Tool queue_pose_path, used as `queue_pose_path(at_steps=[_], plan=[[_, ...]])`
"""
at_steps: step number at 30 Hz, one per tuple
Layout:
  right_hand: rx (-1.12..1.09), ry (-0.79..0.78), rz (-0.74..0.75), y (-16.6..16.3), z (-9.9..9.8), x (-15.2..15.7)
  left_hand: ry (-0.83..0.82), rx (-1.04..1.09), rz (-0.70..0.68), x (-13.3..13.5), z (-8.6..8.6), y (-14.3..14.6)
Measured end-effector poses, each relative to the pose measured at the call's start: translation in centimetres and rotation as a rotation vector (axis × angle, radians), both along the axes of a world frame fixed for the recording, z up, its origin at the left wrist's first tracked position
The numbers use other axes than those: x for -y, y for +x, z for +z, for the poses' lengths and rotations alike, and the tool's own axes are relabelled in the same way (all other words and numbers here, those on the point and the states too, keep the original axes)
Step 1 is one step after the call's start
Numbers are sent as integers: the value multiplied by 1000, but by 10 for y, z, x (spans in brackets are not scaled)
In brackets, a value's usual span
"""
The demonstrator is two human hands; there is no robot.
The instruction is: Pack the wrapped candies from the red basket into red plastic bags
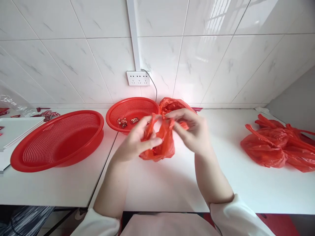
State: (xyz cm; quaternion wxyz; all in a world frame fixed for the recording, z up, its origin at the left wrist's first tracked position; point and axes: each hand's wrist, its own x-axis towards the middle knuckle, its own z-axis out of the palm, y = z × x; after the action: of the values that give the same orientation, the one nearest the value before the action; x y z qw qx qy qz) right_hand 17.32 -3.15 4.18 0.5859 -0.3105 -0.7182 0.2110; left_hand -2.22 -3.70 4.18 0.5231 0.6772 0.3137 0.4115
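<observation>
Right hand (192, 131): thumb and index finger pinch the thin plastic at the top right edge of a red bag (168, 144). Left hand (134, 141): fingers curl against the bag's left side, thumb reaching across its near face. Blur there; cannot tell whether thumb and fingertips press plastic between them.

Bag position: before the person's chest, between the two hands, mouth uppermost and gaping, body slack. Cannot tell whether its base touches the white table (228, 183) or hangs just above. Something darker red shows low inside; too indistinct to identify.

Directions below: bag as dial centre, twelve toward the tiled wall (159, 55).

- Ten o'clock, near: smaller red colander (114, 124), a few wrapped pieces (134, 120) lying in its bottom.
- One o'clock, just behind the right hand: another red plastic bag (174, 103), loosely heaped.
- Nine o'clock: larger red colander (18, 162), tilted in view by the lens or by its own stance; cannot tell which.
- Past it, between nine and ten: white tray (24, 126), partly out of frame.
- Three o'clock, well apart: a cluster of red bags (270, 144), handles sticking up.

Step in hand, my judgement: working the bag's mouth with both hands. Spreading or gathering the rim? Undecided from this view. The next move seems to call for a secure grip on each side of the rim and a light pull; film this thin could slip or tear.
</observation>
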Motion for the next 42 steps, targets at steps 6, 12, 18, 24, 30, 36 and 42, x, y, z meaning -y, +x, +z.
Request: queue_pose_path(at_steps=[6,12,18,24,30,36,42], plan=[[149,60,197,-13,-7,0,-160,-28,31,-3,-12,9],[154,-58,166,-9,-23,-7,-255,-97,-6,-5,-13,-1],[-24,-107,87,-8,-27,-10,-401,1,-6,-5,-12,-3],[-84,-7,99,9,-25,-9,-472,201,31,-16,-11,-10],[395,25,433,12,-22,0,-560,356,-22,-25,-15,-8],[77,-106,334,0,-28,-19,-102,-188,-10,-12,-15,-8],[17,-497,422,-15,-49,-41,634,-386,190,-28,-32,-2]])
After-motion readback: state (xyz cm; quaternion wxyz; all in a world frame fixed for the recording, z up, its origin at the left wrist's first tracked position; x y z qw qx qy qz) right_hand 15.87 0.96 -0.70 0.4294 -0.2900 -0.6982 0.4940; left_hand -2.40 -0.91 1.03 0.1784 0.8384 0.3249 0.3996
